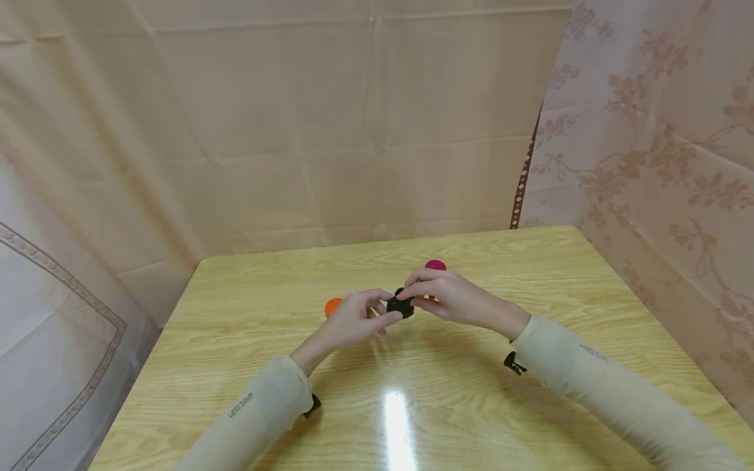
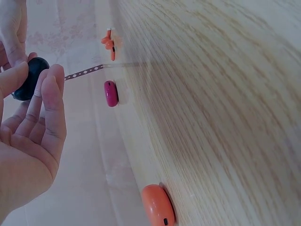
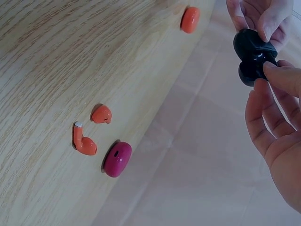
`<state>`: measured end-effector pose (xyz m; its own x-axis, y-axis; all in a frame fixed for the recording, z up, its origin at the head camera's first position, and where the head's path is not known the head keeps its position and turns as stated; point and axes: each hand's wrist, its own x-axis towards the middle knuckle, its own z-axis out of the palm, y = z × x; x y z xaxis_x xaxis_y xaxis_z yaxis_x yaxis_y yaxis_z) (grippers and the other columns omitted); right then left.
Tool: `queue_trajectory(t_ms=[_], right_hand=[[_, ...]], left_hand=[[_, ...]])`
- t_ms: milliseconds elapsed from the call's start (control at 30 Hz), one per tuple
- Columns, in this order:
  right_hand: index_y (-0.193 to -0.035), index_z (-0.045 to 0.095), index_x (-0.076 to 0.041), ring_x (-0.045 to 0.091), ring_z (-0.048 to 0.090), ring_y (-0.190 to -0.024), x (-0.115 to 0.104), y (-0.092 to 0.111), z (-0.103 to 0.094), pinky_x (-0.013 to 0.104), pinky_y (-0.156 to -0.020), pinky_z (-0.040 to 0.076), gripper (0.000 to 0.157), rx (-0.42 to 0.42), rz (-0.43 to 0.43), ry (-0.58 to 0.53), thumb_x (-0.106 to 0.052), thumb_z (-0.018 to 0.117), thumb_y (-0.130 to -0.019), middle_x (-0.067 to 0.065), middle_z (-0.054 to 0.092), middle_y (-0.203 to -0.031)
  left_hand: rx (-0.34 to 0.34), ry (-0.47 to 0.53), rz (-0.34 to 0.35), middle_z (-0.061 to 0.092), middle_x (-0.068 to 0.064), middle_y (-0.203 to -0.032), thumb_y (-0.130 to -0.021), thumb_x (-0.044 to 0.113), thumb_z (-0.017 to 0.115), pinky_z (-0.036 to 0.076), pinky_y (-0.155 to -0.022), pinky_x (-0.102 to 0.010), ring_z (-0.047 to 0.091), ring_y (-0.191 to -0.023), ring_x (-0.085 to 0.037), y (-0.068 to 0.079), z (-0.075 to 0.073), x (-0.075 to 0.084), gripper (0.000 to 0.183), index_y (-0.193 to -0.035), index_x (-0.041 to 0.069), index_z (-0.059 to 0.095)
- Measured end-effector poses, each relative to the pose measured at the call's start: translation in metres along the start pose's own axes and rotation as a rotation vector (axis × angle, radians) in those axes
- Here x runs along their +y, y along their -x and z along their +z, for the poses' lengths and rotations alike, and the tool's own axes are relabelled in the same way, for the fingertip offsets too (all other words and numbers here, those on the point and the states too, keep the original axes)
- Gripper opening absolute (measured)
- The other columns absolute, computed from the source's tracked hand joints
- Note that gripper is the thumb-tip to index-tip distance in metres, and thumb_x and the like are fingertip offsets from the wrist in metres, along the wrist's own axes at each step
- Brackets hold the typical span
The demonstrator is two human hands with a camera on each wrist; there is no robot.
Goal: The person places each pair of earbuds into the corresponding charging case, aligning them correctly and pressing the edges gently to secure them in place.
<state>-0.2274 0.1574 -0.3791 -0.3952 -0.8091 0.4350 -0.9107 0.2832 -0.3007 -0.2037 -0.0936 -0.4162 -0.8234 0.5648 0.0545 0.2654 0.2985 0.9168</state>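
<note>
Above the table, both hands meet at a small black earbud case [image 1: 400, 307], whose lid stands open in the right wrist view. My left hand [image 1: 356, 318] grips it between thumb and fingers from the left. My right hand [image 1: 450, 297] pinches it from the other side, its thumb over the open inside [image 3: 258, 57] and fingertips at the outer edge. Whether an earbud is under that thumb I cannot tell. In the left wrist view the case [image 2: 35, 77] shows its smooth, rounded back.
An orange earbud case [image 1: 332, 306] lies on the wooden table [image 1: 283, 366] beside my left hand. Beyond my right hand is a magenta case [image 1: 436, 265]. Two orange earbuds [image 3: 84, 143] lie near it, mostly hidden by that hand in the head view. Curtains hang behind the table.
</note>
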Motion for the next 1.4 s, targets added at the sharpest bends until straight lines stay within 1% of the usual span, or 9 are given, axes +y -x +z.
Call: queue_trajectory(t_ms=[233, 367, 667, 967, 1133, 1400], right_hand=[[-0.111, 0.075, -0.006, 0.017, 0.067, -0.096, 0.0005, -0.0011, 0.0007, 0.026, -0.081, 0.057, 0.026, 0.007, -0.02, 0.003, 0.006, 0.076, -0.088, 0.003, 0.066, -0.109], [-0.112, 0.075, -0.006, 0.016, 0.067, -0.096, 0.0002, -0.0019, 0.0009, 0.025, -0.082, 0.056, 0.027, 0.005, -0.029, 0.005, 0.007, 0.075, -0.088, 0.003, 0.065, -0.109], [-0.11, 0.076, -0.006, 0.016, 0.068, -0.096, -0.0013, -0.0041, -0.0001, 0.026, -0.083, 0.057, 0.025, -0.013, -0.012, 0.034, 0.004, 0.076, -0.088, 0.003, 0.066, -0.109], [-0.111, 0.075, -0.007, 0.014, 0.068, -0.096, -0.001, -0.0073, 0.0011, 0.026, -0.083, 0.057, 0.026, -0.008, -0.039, 0.036, 0.005, 0.077, -0.087, 0.002, 0.066, -0.109], [-0.114, 0.074, -0.007, 0.012, 0.068, -0.097, -0.001, -0.0075, 0.0023, 0.025, -0.083, 0.056, 0.027, -0.005, -0.046, 0.037, 0.002, 0.077, -0.089, 0.0, 0.066, -0.11], [-0.114, 0.073, -0.007, 0.013, 0.068, -0.098, -0.0003, -0.0073, 0.0035, 0.026, -0.084, 0.056, 0.028, -0.001, -0.046, 0.021, 0.001, 0.077, -0.088, 0.0, 0.068, -0.11]], left_hand=[[0.011, 0.0, -0.008, 0.07, -0.025, -0.095, -0.099, 0.02, 0.07, 0.055, -0.068, -0.065, 0.072, -0.076, -0.043, 0.0015, -0.0001, 0.0023, 0.028, -0.125, 0.01, 0.066], [0.008, -0.005, -0.009, 0.07, -0.024, -0.095, -0.099, 0.022, 0.07, 0.054, -0.068, -0.065, 0.072, -0.076, -0.042, 0.0009, -0.0004, 0.0036, 0.028, -0.124, 0.011, 0.066], [0.003, -0.007, 0.0, 0.071, -0.023, -0.095, -0.098, 0.028, 0.071, 0.055, -0.067, -0.064, 0.072, -0.077, -0.041, -0.0012, -0.0015, 0.002, 0.031, -0.124, 0.012, 0.067], [0.004, 0.0, -0.004, 0.071, -0.024, -0.096, -0.098, 0.028, 0.071, 0.055, -0.068, -0.064, 0.072, -0.078, -0.042, 0.0014, -0.0039, 0.0024, 0.031, -0.124, 0.012, 0.066], [0.007, 0.0, -0.006, 0.07, -0.025, -0.096, -0.098, 0.028, 0.071, 0.055, -0.068, -0.064, 0.072, -0.078, -0.043, 0.0023, -0.0037, 0.0011, 0.031, -0.125, 0.013, 0.066], [0.005, -0.01, 0.009, 0.07, -0.025, -0.094, -0.098, 0.029, 0.071, 0.055, -0.067, -0.063, 0.072, -0.076, -0.042, 0.002, -0.0034, -0.0002, 0.032, -0.125, 0.013, 0.066]])
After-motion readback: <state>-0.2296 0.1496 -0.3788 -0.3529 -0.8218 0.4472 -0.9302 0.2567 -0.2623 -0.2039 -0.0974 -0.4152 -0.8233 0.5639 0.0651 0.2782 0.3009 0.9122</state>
